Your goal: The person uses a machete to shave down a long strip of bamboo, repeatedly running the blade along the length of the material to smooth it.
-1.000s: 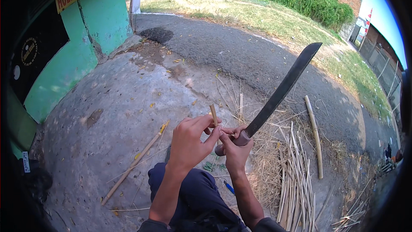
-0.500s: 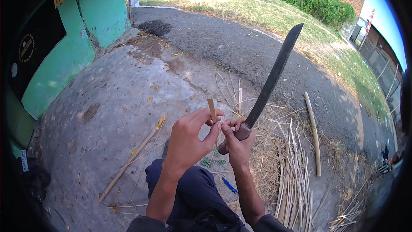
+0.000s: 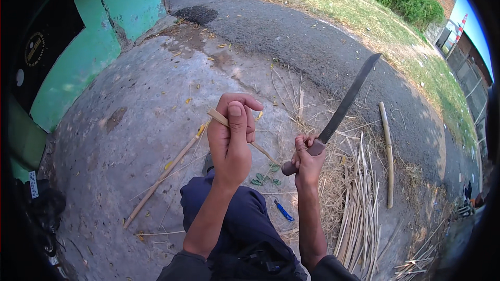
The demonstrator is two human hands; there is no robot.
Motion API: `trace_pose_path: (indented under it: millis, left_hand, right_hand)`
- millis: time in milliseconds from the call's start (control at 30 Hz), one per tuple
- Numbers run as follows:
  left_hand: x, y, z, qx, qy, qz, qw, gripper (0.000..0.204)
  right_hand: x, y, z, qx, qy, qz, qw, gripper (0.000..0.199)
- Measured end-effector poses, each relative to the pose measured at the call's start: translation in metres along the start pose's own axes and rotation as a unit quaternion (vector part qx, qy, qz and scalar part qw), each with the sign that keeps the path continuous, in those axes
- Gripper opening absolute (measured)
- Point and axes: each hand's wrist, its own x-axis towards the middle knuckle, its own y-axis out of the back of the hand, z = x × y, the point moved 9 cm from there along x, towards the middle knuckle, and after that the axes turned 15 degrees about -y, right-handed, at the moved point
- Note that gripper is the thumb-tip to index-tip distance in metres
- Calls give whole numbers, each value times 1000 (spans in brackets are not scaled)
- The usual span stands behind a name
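My left hand (image 3: 232, 140) is closed around a thin, pale bamboo strip (image 3: 217, 117), the thumb lying over it. One end juts out to the left of the fist, and what looks like the same strip emerges at the lower right. My right hand (image 3: 310, 166) grips the brown handle of a machete (image 3: 348, 100). Its long dark blade points up and away to the right, apart from the strip. Both hands are above the ground in front of my knee.
Split bamboo strips (image 3: 359, 203) lie piled on the right beside dry shavings (image 3: 329, 198). A thick bamboo stick (image 3: 386, 156) rests farther right, another stick (image 3: 161, 179) on the left. A blue cutter (image 3: 283, 211) and green leaves (image 3: 258, 179) lie near my knee. A green wall (image 3: 78, 73) stands left.
My hands have moved apart. The left one has turned, tilting the strip from nearly upright to slanting. My right hand has moved right with the machete, whose tip is now lower.
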Motion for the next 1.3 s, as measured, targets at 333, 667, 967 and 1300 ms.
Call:
trace_pose_path:
  millis: [333,667,967,1300]
  left_hand:
    - [-5,-24,-9,-19,-18,-59,998,38]
    - [-17,-29,-15,-167,50,-113,978,76]
    - [-24,-30,-13,-202,42,-94,974,79]
    - [-23,-26,-12,-224,35,-99,969,79]
  right_hand:
    - [10,56,49,48,-74,-16,996,27]
    - [14,138,30,-188,43,175,966,20]
    - [-54,97,41,-161,-211,-56,963,67]
    - [-105,11,84,-7,-425,-234,875,61]
